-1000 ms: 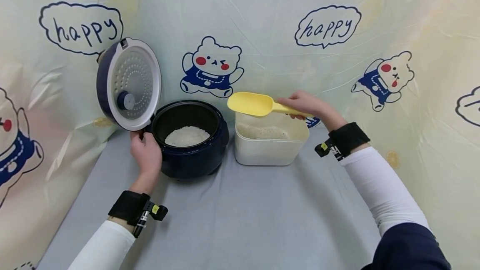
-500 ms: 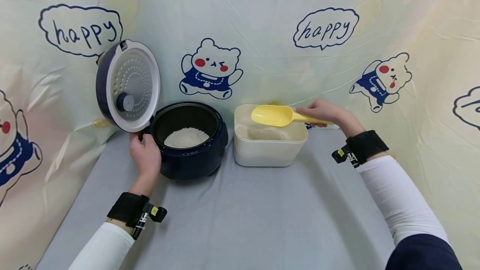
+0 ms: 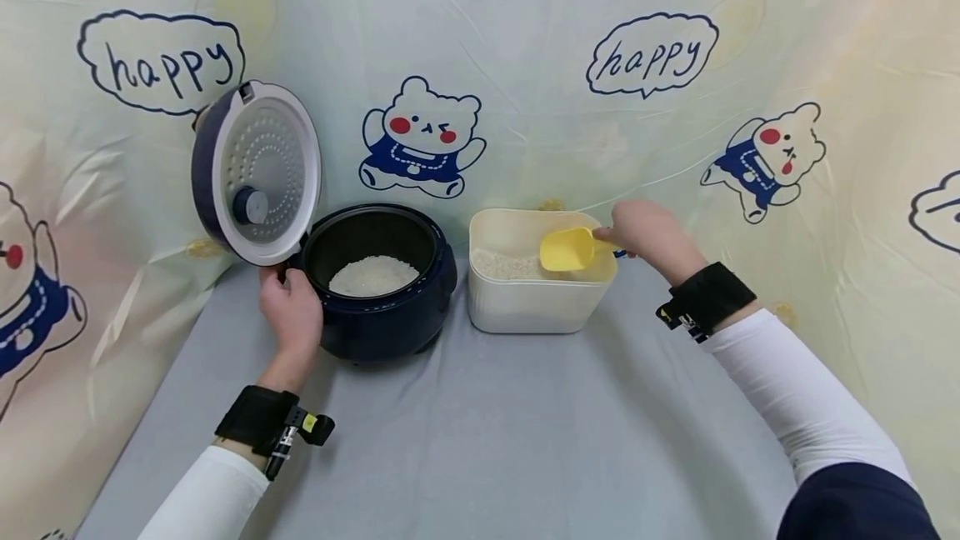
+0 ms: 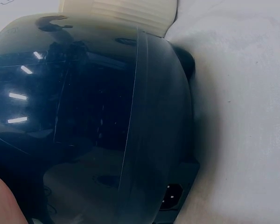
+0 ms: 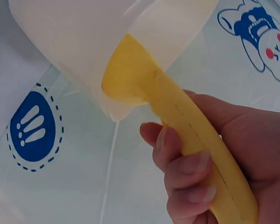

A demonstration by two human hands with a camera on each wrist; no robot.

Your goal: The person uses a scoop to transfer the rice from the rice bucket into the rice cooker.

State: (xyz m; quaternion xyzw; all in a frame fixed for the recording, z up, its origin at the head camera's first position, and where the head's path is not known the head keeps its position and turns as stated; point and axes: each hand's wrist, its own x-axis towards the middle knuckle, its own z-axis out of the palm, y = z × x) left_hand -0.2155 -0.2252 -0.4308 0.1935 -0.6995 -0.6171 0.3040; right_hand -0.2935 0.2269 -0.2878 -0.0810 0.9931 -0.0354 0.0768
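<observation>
My right hand [image 3: 651, 238] grips the handle of a yellow scoop [image 3: 567, 250], fingers curled round it in the right wrist view. The bowl of the scoop [image 5: 130, 70] dips inside a cream bin [image 3: 525, 307] with grainy rice [image 3: 506, 267] in it. A dark blue rice cooker [image 3: 386, 327] stands left of the bin, its pot holding a mound of white rice [image 3: 373, 276]. My left hand [image 3: 291, 307] holds the raised lid [image 3: 281, 157] at its lower edge, by the hinge. In the left wrist view only a bit of that hand [image 4: 4, 203] shows.
A grey cloth [image 3: 480, 440] covers the table. Behind it hangs a pale curtain [image 3: 540, 90] printed with bears and "happy" bubbles. A power socket [image 4: 171, 196] sits low on the cooker's side. Bin and cooker stand close together.
My right hand has moved right with the scoop, then lowered and tilted it into the bin. My left hand and the raised lid have stayed in place.
</observation>
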